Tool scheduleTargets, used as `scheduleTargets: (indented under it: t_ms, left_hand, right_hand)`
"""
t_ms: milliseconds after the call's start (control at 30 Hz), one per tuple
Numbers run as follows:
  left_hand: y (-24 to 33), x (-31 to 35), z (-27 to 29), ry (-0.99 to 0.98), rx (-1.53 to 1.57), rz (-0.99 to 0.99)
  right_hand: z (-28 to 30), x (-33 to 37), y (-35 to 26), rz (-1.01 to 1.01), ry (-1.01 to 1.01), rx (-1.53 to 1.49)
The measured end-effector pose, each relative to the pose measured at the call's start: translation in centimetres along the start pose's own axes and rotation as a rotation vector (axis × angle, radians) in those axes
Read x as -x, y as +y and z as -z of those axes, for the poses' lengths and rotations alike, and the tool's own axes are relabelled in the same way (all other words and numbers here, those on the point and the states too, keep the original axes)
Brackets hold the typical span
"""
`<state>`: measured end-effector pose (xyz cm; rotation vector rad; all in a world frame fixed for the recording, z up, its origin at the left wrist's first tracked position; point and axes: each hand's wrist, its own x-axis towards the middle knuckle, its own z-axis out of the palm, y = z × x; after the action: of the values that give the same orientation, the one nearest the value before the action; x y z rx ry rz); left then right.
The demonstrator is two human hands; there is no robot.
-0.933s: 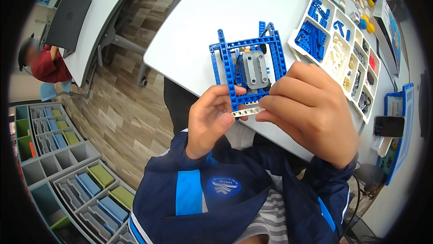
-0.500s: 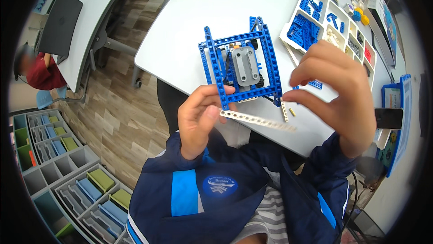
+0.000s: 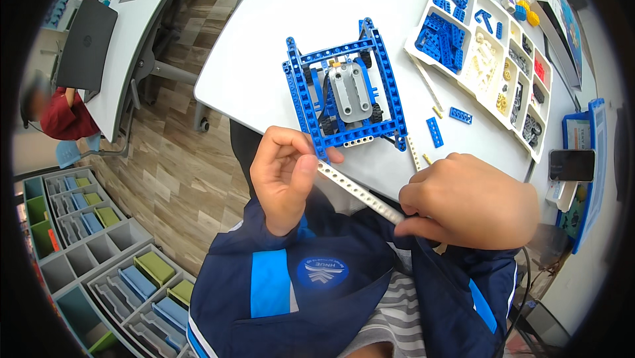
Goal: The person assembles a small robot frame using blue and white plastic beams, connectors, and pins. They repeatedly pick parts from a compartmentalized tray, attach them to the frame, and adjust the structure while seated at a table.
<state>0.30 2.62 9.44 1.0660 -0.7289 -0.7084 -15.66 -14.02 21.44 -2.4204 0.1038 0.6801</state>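
A blue frame built of toy-brick beams (image 3: 387, 80) lies on the table, with a grey motor block (image 3: 350, 93) and small dark wheels inside it. From its near left corner a long white holed beam (image 3: 360, 194) slants toward my body. My left hand (image 3: 281, 176) is closed around that corner, thumb and fingers at the beam's upper end. At the beam's lower end my right hand (image 3: 469, 202) is closed, thumb and fingertips on the tip. Another white beam (image 3: 414, 153) hangs from the frame's near right corner, partly behind my right hand.
Right of the frame lie two loose blue pieces (image 3: 434, 132), small yellowish pins (image 3: 427, 159) and a thin white beam (image 3: 428, 81). A sorting tray (image 3: 483, 87) of parts stands beyond. A phone (image 3: 571, 165) rests far right. Someone in red (image 3: 69, 118) sits at left near a laptop (image 3: 88, 44).
My right hand has come down from beside the frame and taken the white beam's free end. That beam now slants more steeply. The frame has shifted slightly left in view.
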Motion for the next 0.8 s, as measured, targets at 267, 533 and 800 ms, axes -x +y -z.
scheduleTargets:
  t_ms: [267,533,800]
  left_hand:
    - [-0.5,-0.1,0.8,0.004,-0.125,-0.131]
    - [-0.6,0.2,0.7,0.032,-0.136,-0.169]
    - [-1.5,0.4,2.0,0.079,-0.345,-0.392]
  right_hand:
    - [1.4,0.9,1.5,-0.071,0.257,-0.279]
    - [0.6,0.6,1.9,-0.085,0.563,-0.166]
    - [0.9,0.5,1.6,-0.097,0.612,-0.140]
